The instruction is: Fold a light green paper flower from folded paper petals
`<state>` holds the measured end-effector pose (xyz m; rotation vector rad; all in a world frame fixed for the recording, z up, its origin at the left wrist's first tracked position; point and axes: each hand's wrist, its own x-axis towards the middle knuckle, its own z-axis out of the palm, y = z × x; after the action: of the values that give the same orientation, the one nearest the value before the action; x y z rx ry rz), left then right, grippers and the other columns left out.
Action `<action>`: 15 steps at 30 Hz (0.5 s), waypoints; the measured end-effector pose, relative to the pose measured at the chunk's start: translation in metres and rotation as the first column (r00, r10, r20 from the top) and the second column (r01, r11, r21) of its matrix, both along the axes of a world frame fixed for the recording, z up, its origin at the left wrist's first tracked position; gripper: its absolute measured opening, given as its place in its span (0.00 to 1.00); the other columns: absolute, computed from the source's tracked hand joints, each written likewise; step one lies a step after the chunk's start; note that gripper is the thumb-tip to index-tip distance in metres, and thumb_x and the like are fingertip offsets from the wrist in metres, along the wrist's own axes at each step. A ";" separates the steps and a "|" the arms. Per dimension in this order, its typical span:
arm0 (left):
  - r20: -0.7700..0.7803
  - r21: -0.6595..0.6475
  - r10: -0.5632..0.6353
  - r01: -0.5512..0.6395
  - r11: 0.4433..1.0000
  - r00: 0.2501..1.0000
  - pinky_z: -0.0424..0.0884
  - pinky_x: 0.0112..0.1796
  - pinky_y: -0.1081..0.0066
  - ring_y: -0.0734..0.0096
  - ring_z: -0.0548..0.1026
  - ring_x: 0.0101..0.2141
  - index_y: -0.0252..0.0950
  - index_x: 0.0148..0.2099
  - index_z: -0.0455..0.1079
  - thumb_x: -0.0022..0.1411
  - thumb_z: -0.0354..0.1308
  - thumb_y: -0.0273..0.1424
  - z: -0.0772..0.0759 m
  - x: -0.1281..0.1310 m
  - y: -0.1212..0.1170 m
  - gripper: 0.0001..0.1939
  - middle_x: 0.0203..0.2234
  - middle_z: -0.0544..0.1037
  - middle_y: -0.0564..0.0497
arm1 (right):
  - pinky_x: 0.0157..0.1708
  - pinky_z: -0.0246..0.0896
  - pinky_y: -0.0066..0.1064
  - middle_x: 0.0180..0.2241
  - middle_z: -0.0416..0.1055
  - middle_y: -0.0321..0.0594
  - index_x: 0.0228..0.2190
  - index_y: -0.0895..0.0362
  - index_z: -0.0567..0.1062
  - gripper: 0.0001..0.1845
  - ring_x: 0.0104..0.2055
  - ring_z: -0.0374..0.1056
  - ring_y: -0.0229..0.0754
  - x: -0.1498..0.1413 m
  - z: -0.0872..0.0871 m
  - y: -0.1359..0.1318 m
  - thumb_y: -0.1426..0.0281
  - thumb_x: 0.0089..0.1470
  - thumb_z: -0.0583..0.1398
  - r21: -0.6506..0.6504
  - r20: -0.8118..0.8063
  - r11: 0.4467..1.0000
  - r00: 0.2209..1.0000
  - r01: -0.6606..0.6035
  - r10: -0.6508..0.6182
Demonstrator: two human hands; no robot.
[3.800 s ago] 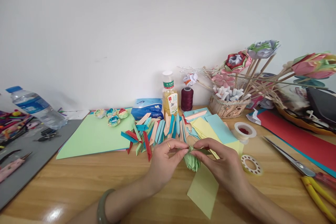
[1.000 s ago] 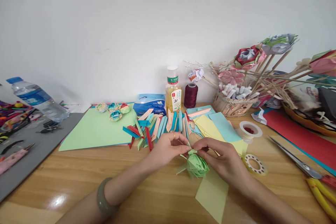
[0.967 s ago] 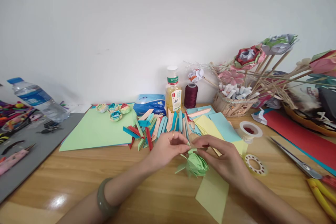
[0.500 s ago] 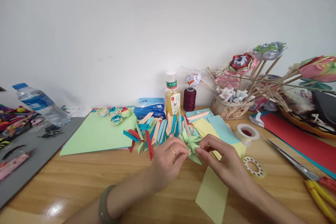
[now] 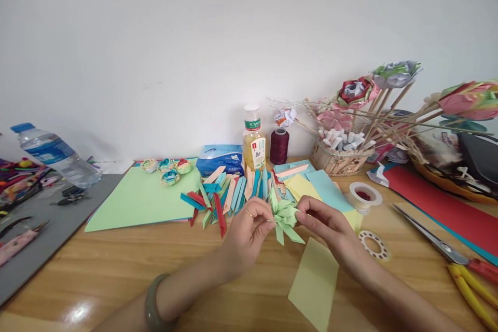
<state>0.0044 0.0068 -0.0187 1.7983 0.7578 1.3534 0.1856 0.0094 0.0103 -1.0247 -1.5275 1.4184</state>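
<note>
A light green folded-paper flower [image 5: 285, 217] with several pointed petals is held up over the table, between my two hands. My left hand [image 5: 249, 238], with a ring on one finger, pinches its left side between thumb and fingertips. On the right side, my right hand [image 5: 329, 225] grips a petal tip the same way. Just behind the flower lies a heap of folded paper strips [image 5: 220, 212] in red, blue, green and peach. Below my right hand a pale yellow-green paper sheet [image 5: 314, 285] rests on the wood.
Green paper sheets [image 5: 132, 202] bear several small paper flowers [image 5: 170, 175] at the left. Along the wall stand a blue tissue pack [image 5: 220, 159], a drink bottle [image 5: 254, 140] and a dark red thread spool [image 5: 279, 147]. Scissors [image 5: 443, 246] and a white tape roll [image 5: 364, 196] lie right.
The green flower has turned between my fingers, so its petals now spread more openly with two pointing down. My hands have moved slightly apart, both still pinching it.
</note>
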 end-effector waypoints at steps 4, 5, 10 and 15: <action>0.039 -0.004 -0.015 0.015 1.000 0.999 0.62 0.32 0.72 0.73 0.63 0.31 0.37 0.35 0.60 0.63 0.48 0.29 0.000 0.000 0.000 0.03 0.29 0.62 0.52 | 0.28 0.48 0.28 0.23 0.55 0.31 0.23 0.55 0.62 0.14 0.27 0.52 0.36 0.001 -0.003 0.001 0.61 0.54 0.56 -0.021 -0.039 1.000 0.999 -0.003 0.003; 0.047 -0.004 -0.019 0.019 1.000 0.999 0.62 0.31 0.72 0.73 0.63 0.31 0.37 0.35 0.60 0.63 0.48 0.29 0.000 0.000 0.000 0.03 0.29 0.62 0.52 | 0.28 0.48 0.28 0.23 0.55 0.31 0.23 0.55 0.62 0.14 0.27 0.52 0.36 0.001 -0.003 0.000 0.61 0.54 0.56 -0.016 -0.040 1.000 0.999 -0.003 0.002; 0.077 -0.004 -0.043 0.043 0.999 0.996 0.62 0.31 0.72 0.73 0.63 0.30 0.37 0.35 0.60 0.63 0.48 0.30 0.000 0.000 0.000 0.03 0.29 0.62 0.52 | 0.27 0.48 0.28 0.23 0.54 0.31 0.23 0.55 0.61 0.12 0.27 0.51 0.37 0.000 -0.004 -0.002 0.64 0.54 0.55 0.043 -0.019 0.998 0.999 0.035 -0.034; 0.091 -0.002 -0.082 0.082 0.997 0.993 0.64 0.35 0.70 0.72 0.64 0.34 0.38 0.36 0.59 0.63 0.47 0.30 0.000 -0.001 0.000 0.03 0.31 0.63 0.52 | 0.27 0.49 0.28 0.23 0.55 0.31 0.20 0.55 0.60 0.11 0.27 0.53 0.37 0.002 -0.004 -0.002 0.70 0.53 0.53 0.120 0.028 0.982 0.989 0.143 -0.148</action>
<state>0.0037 0.0066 -0.0183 1.7323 0.6322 1.3672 0.1872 0.0071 0.0060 -1.0723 -1.5114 1.2005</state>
